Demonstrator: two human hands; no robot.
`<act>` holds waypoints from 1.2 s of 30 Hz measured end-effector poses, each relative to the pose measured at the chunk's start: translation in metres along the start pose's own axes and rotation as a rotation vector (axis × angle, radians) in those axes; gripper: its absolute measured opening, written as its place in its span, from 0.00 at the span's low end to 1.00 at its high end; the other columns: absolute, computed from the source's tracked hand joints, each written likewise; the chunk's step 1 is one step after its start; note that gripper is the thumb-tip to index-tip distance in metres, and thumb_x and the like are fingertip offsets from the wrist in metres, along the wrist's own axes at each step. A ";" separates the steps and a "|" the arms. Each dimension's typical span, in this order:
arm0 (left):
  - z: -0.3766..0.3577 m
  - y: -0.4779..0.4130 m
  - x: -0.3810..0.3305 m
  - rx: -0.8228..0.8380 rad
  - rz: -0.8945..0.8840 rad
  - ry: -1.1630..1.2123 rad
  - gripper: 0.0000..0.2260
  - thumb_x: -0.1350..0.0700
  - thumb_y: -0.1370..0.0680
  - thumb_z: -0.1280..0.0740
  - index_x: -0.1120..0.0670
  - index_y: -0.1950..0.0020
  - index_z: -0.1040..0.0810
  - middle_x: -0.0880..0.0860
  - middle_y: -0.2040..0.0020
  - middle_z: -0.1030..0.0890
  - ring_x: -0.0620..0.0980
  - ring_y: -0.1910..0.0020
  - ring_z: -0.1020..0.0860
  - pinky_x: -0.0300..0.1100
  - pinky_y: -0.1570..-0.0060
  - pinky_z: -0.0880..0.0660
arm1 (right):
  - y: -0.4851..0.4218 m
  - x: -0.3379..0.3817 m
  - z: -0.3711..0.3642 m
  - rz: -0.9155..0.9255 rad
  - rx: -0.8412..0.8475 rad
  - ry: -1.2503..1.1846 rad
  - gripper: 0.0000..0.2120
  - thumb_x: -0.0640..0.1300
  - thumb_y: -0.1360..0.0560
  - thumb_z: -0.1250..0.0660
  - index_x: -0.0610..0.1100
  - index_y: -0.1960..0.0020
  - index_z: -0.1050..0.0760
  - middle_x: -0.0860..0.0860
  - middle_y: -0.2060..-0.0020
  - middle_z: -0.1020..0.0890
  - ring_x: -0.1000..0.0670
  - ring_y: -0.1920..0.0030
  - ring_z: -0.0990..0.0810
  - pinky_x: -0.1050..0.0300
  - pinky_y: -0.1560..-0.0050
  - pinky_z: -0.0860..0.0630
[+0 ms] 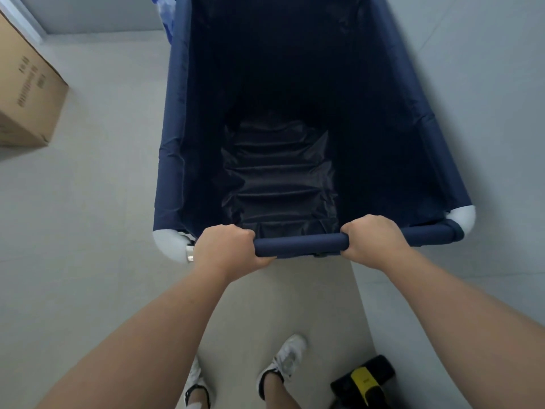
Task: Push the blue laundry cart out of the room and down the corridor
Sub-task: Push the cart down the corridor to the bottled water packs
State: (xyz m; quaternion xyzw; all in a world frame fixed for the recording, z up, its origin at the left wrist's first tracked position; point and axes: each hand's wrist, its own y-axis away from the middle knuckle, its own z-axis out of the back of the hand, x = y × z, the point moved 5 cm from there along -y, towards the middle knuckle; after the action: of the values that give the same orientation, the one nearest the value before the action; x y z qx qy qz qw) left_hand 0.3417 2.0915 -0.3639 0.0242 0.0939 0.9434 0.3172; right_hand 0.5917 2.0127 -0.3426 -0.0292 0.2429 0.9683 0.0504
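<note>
Cart [295, 113] position: the blue laundry cart stands directly in front of you on the pale tiled floor [88, 231], its open top facing the camera and its near rail [300, 245] level with your hands; your left hand [227, 249] has its fingers [265, 261] wrapped tight round the padded rail near the left corner; your right hand [371, 240] is clamped on the same rail further toward the right corner, knuckles up; both forearms run bare from the bottom edge of the view up to the rail; the cart's interior is dark, creased lining [280, 178] with nothing visible inside; white rounded corner caps [463, 216] sit at the near left and near right ends of the rail; the cart's right side runs close along a pale wall [486, 113], touching or not you cannot tell; a cardboard box [26, 93] stands on the floor well to the left, apart from the cart; your two white shoes [290, 358] are on the floor behind the rail; a black-and-yellow object [364, 379], too blurred to identify, lies beside your right foot near the wall.
</note>
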 end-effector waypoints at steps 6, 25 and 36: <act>0.001 -0.005 -0.017 0.041 0.038 -0.003 0.27 0.26 0.34 0.46 0.47 0.62 0.22 0.46 0.73 0.25 0.48 0.72 0.24 0.43 0.68 0.25 | -0.005 -0.018 -0.001 0.026 0.037 0.008 0.03 0.53 0.29 0.33 0.56 0.58 0.26 0.57 0.70 0.27 0.49 0.64 0.23 0.57 0.67 0.33; 0.004 -0.025 -0.011 -0.046 0.000 0.033 0.32 0.22 0.32 0.45 0.44 0.45 0.22 0.43 0.49 0.19 0.47 0.49 0.22 0.46 0.48 0.27 | -0.023 -0.023 0.005 0.057 -0.005 -0.258 0.37 0.80 0.33 0.59 0.55 0.52 0.25 0.57 0.66 0.22 0.54 0.62 0.24 0.54 0.66 0.32; 0.021 -0.044 0.008 -0.056 0.207 0.400 0.26 0.33 0.22 0.53 0.44 0.40 0.23 0.44 0.40 0.21 0.48 0.42 0.24 0.49 0.40 0.30 | -0.060 -0.024 0.007 -0.207 0.169 -0.285 0.22 0.63 0.25 0.52 0.54 0.50 0.23 0.52 0.59 0.21 0.49 0.57 0.23 0.52 0.60 0.30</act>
State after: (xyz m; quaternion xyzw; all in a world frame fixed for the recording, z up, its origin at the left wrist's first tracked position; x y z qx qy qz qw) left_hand 0.3636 2.1341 -0.3522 -0.1626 0.1256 0.9592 0.1943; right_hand 0.6216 2.0668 -0.3623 0.0877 0.3094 0.9285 0.1858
